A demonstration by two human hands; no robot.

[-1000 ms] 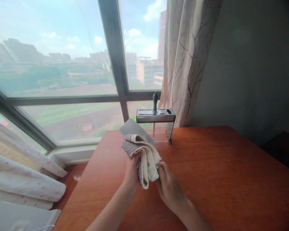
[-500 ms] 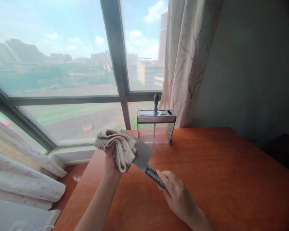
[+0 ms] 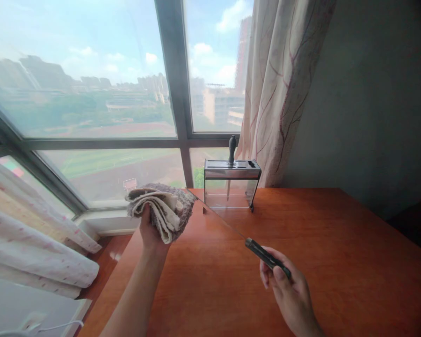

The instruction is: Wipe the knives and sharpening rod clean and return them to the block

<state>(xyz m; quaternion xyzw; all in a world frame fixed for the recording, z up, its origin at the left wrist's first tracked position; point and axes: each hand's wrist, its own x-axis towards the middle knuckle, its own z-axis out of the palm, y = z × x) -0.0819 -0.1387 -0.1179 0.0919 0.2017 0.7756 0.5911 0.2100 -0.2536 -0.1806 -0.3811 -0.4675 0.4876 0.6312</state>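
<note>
My left hand [image 3: 153,234] is closed round a folded cloth [image 3: 170,206], cream on one side and grey and fuzzy on the other. In my right hand [image 3: 291,283] is the dark handle of a cleaver [image 3: 266,256], its blade turned edge-on so that it shows as a thin line running up to the left. The blade's far end is close to the cloth's right side; whether they touch I cannot tell. Both hands are above the brown wooden table. Beyond them stands a clear-sided knife block [image 3: 232,171] with a metal top, and one black-handled tool [image 3: 232,149] is upright in it.
The reddish-brown table [image 3: 323,234] runs to a window [image 3: 108,107] with grey frames. A patterned curtain [image 3: 277,84] hangs behind the knife block, and another curtain [image 3: 42,252] is bunched at the lower left. A white cable [image 3: 61,325] lies at the bottom left.
The cleaver has turned from showing its flat face to edge-on, and my right hand has moved right and down. My left hand with the cloth has shifted slightly left, away from the blade's middle.
</note>
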